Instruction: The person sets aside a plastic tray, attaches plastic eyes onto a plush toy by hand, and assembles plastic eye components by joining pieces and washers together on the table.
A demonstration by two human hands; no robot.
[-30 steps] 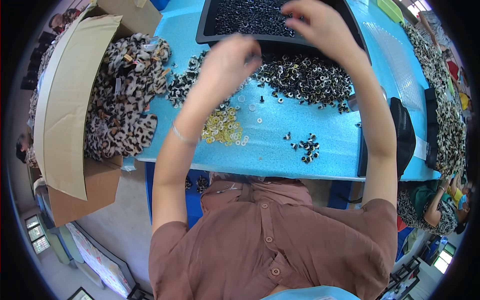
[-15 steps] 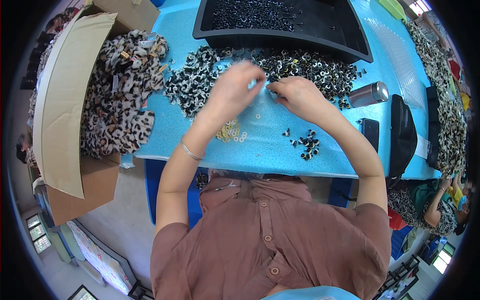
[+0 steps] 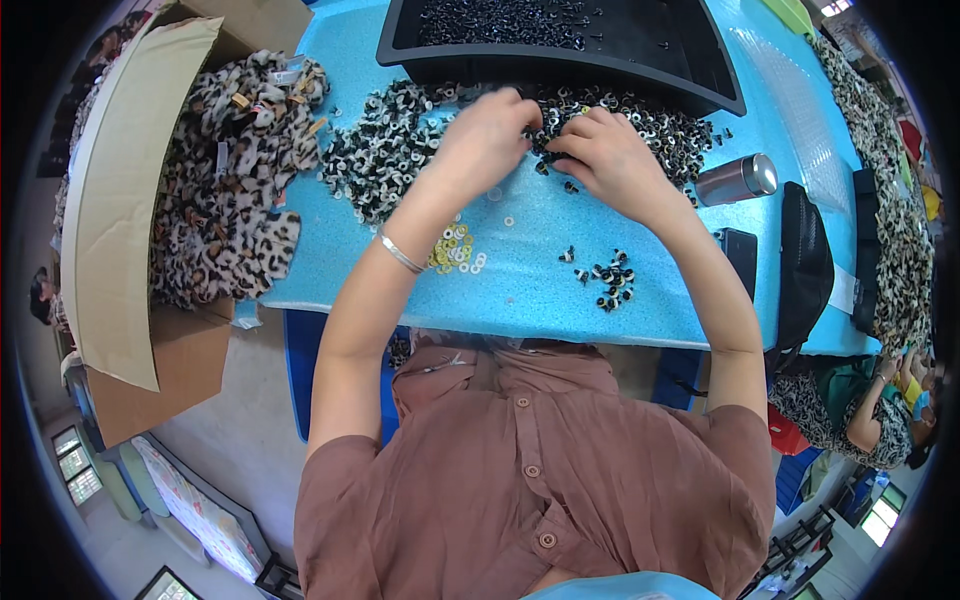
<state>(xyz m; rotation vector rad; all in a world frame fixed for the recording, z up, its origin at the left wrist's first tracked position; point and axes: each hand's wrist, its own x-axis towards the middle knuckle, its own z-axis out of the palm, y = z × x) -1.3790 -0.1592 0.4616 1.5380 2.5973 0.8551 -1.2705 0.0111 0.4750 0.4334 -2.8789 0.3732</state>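
Note:
At the front edge of a heap of small black-and-white plastic parts, both of my hands work close together. My left hand (image 3: 490, 140) has its fingers curled toward the thumb at the heap; whatever lies between the fingertips is hidden. Over the heap's middle, my right hand (image 3: 618, 168) is bent with its fingers apart, touching the loose parts. The black-and-white parts (image 3: 380, 160) spread left of my hands, and darker ones (image 3: 685, 140) lie to the right. Nearer me are yellow and white rings (image 3: 455, 250) and a small cluster of black pieces (image 3: 612, 278).
A black tray (image 3: 560, 70) of small dark pieces stands behind the heap. At left, a cardboard box (image 3: 140, 200) holds leopard-print plush (image 3: 235, 190). On the right are a metal flask (image 3: 738, 180), a dark phone (image 3: 738, 258) and a black bag (image 3: 805, 270).
Both hands have moved slightly away from me into the heap. My right hand's fingers have spread from a pinch, and a few dark pieces now show just below them.

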